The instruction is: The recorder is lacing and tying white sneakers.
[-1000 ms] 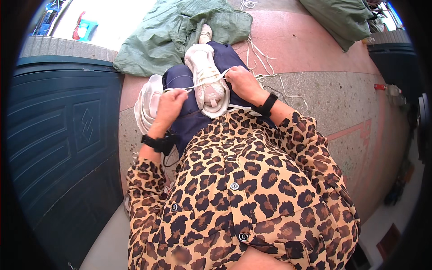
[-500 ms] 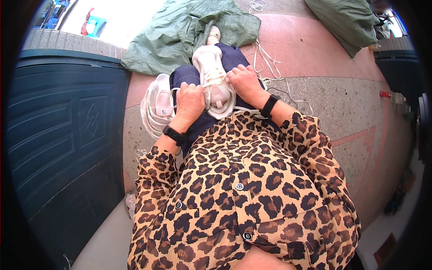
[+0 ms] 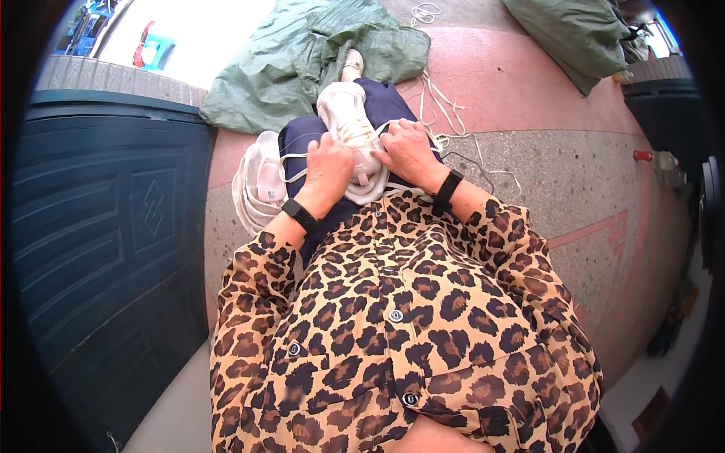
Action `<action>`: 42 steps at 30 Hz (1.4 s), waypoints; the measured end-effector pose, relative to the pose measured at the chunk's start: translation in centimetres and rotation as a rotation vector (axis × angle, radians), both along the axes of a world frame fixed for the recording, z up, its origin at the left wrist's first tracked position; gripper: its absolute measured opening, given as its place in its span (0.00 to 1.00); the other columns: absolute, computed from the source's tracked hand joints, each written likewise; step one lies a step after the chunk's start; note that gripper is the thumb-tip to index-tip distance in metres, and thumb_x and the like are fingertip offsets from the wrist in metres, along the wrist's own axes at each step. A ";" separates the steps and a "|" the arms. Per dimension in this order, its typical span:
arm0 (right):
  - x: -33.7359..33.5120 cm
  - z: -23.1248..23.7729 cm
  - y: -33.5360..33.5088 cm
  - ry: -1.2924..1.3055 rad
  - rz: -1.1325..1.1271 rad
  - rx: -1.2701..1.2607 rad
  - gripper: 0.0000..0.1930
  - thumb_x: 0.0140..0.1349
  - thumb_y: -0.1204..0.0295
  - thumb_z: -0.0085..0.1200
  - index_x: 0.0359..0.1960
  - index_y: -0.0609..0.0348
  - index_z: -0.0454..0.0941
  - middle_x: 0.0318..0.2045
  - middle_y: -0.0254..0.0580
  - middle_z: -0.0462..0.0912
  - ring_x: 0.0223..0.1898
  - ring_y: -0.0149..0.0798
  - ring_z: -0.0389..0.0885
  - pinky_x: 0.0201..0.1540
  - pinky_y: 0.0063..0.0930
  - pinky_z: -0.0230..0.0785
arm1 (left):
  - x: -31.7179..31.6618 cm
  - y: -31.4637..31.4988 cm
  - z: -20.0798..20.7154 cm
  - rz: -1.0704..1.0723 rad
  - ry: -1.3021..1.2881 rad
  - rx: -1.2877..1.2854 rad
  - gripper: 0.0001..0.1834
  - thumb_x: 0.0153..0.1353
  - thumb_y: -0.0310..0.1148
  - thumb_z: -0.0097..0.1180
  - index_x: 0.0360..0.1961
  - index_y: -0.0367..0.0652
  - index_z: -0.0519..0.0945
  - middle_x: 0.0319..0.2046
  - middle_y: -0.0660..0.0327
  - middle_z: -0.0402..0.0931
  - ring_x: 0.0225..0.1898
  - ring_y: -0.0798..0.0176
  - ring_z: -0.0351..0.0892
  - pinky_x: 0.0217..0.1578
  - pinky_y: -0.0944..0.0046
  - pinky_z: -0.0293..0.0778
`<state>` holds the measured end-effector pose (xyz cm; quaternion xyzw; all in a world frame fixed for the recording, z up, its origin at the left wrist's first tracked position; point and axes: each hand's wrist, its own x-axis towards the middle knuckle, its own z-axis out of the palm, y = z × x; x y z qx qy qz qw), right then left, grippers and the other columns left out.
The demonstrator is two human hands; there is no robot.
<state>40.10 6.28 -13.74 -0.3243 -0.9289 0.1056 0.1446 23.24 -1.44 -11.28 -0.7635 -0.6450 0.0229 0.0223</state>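
Note:
A pale pink and white sneaker (image 3: 341, 112) lies along my lap between my thighs, its toe pointing away and its heel tab close to my body. My left hand (image 3: 330, 167) is closed beside the shoe's left edge, with a white shoelace (image 3: 293, 156) looping out from its fingers over my dark trouser leg. On the other side my right hand (image 3: 411, 155) has curled fingers, with lace passing over them, and its thumb reaches toward the shoe opening. The fingertips of the left hand are partly hidden.
A nested pile of pale shoe pieces (image 3: 259, 185) sits left of my leg. Loose white cords (image 3: 445, 106) trail on the floor to the right. Green sheeting (image 3: 287, 68) lies ahead, and a green sack (image 3: 570, 38) stands at far right. A dark blue panelled door (image 3: 113, 204) flanks my left.
Both hands have shifted slightly inward over the shoe's heel end. The lace now loops up around my right hand's fingers, and the right thumb has moved toward the shoe opening.

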 end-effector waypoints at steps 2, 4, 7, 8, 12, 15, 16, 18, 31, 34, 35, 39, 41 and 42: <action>0.1 -0.4 0.1 -0.060 -0.050 -0.083 0.12 0.54 0.63 0.48 0.25 0.58 0.78 0.29 0.39 0.75 0.39 0.39 0.70 0.42 0.36 0.57 | 0.2 -0.2 0.3 0.081 0.018 0.002 0.04 0.42 0.32 0.53 0.19 0.46 0.77 0.22 0.64 0.72 0.34 0.62 0.67 0.31 0.61 0.59; 0.3 -1.0 0.2 0.024 -0.043 -0.141 0.11 0.54 0.64 0.48 0.27 0.58 0.78 0.30 0.39 0.75 0.40 0.40 0.70 0.42 0.37 0.57 | 0.5 -0.9 0.6 0.248 -0.105 0.084 0.05 0.43 0.34 0.54 0.21 0.46 0.77 0.22 0.64 0.72 0.34 0.62 0.67 0.30 0.61 0.59; 0.6 -1.8 0.5 0.150 -0.020 -0.200 0.10 0.53 0.65 0.49 0.32 0.56 0.77 0.32 0.39 0.75 0.39 0.41 0.71 0.42 0.38 0.58 | 1.1 -2.2 0.5 0.184 -0.090 0.138 0.09 0.47 0.38 0.56 0.24 0.44 0.76 0.22 0.63 0.72 0.34 0.60 0.67 0.31 0.59 0.61; 0.8 -2.0 0.6 0.153 -0.006 -0.229 0.10 0.53 0.66 0.49 0.33 0.57 0.77 0.32 0.39 0.75 0.39 0.41 0.71 0.42 0.38 0.59 | 1.0 -2.3 0.3 0.206 -0.054 0.098 0.09 0.48 0.37 0.56 0.26 0.43 0.77 0.23 0.61 0.73 0.33 0.58 0.68 0.31 0.58 0.63; 1.1 -2.2 0.8 0.223 0.018 -0.298 0.10 0.52 0.67 0.50 0.34 0.58 0.78 0.30 0.40 0.76 0.37 0.42 0.72 0.40 0.36 0.62 | 0.3 -2.6 0.4 0.323 -0.290 0.031 0.07 0.50 0.32 0.51 0.24 0.40 0.75 0.25 0.60 0.73 0.35 0.56 0.68 0.30 0.56 0.66; 1.0 -2.0 0.7 0.339 0.015 -0.355 0.10 0.51 0.69 0.51 0.33 0.59 0.77 0.28 0.43 0.76 0.35 0.45 0.73 0.40 0.37 0.64 | -0.2 -1.0 1.0 0.238 -0.392 0.124 0.07 0.54 0.31 0.50 0.28 0.38 0.76 0.27 0.55 0.74 0.34 0.52 0.70 0.33 0.55 0.67; 0.8 -1.9 0.5 0.393 -0.015 -0.388 0.09 0.50 0.70 0.52 0.31 0.60 0.77 0.26 0.45 0.76 0.34 0.47 0.73 0.40 0.37 0.65 | -0.4 0.7 1.1 0.221 -0.430 0.128 0.08 0.57 0.30 0.47 0.30 0.37 0.75 0.28 0.52 0.74 0.31 0.49 0.71 0.33 0.55 0.68; 0.6 -1.8 0.0 0.392 -0.045 -0.398 0.08 0.49 0.71 0.52 0.30 0.61 0.76 0.26 0.46 0.76 0.34 0.48 0.73 0.40 0.38 0.65 | -0.2 4.5 0.9 0.160 -0.670 0.165 0.10 0.59 0.31 0.45 0.37 0.37 0.73 0.25 0.50 0.74 0.20 0.49 0.74 0.25 0.56 0.71; -0.8 -0.3 0.0 -0.075 0.106 0.135 0.05 0.45 0.72 0.48 0.26 0.54 0.74 0.29 0.35 0.72 0.36 0.35 0.68 0.36 0.28 0.59 | -0.8 11.2 1.1 0.614 -1.468 -0.718 0.32 0.47 0.24 0.60 0.54 0.34 0.60 0.19 0.60 0.74 0.11 0.76 0.64 0.09 0.77 0.58; -1.7 1.4 0.5 -0.105 0.248 0.132 0.04 0.43 0.72 0.48 0.23 0.54 0.73 0.30 0.37 0.70 0.36 0.37 0.68 0.35 0.30 0.59 | -2.1 11.5 1.1 0.624 -1.510 -0.678 0.32 0.46 0.24 0.61 0.53 0.33 0.61 0.21 0.59 0.75 0.11 0.77 0.63 0.09 0.79 0.57; -2.1 2.6 0.6 -0.024 0.285 0.166 0.04 0.43 0.72 0.48 0.23 0.54 0.73 0.30 0.37 0.70 0.36 0.37 0.68 0.35 0.30 0.59 | -2.4 11.7 1.0 0.582 -1.573 -0.676 0.32 0.46 0.24 0.61 0.53 0.33 0.61 0.21 0.59 0.75 0.11 0.77 0.63 0.09 0.79 0.57; -2.9 10.1 1.5 0.851 0.195 0.083 0.02 0.50 0.76 0.52 0.24 0.59 0.71 0.25 0.35 0.69 0.29 0.37 0.66 0.32 0.28 0.62 | -1.5 12.1 0.3 0.274 -1.199 -0.557 0.19 0.47 0.32 0.61 0.40 0.38 0.70 0.18 0.61 0.73 0.10 0.73 0.65 0.09 0.74 0.58; -1.6 14.7 2.7 0.916 0.134 0.084 0.02 0.53 0.76 0.52 0.26 0.61 0.73 0.26 0.37 0.71 0.28 0.34 0.66 0.30 0.25 0.62 | -0.2 11.6 0.2 0.417 -0.959 -0.744 0.14 0.49 0.37 0.58 0.33 0.39 0.75 0.15 0.62 0.72 0.10 0.71 0.67 0.09 0.71 0.60; -1.0 16.6 3.0 0.985 0.167 0.133 0.02 0.53 0.76 0.52 0.26 0.61 0.73 0.26 0.37 0.71 0.28 0.34 0.66 0.30 0.25 0.62 | 0.4 11.6 0.2 0.410 -0.903 -0.773 0.13 0.50 0.40 0.57 0.29 0.40 0.77 0.14 0.63 0.72 0.10 0.69 0.68 0.10 0.70 0.61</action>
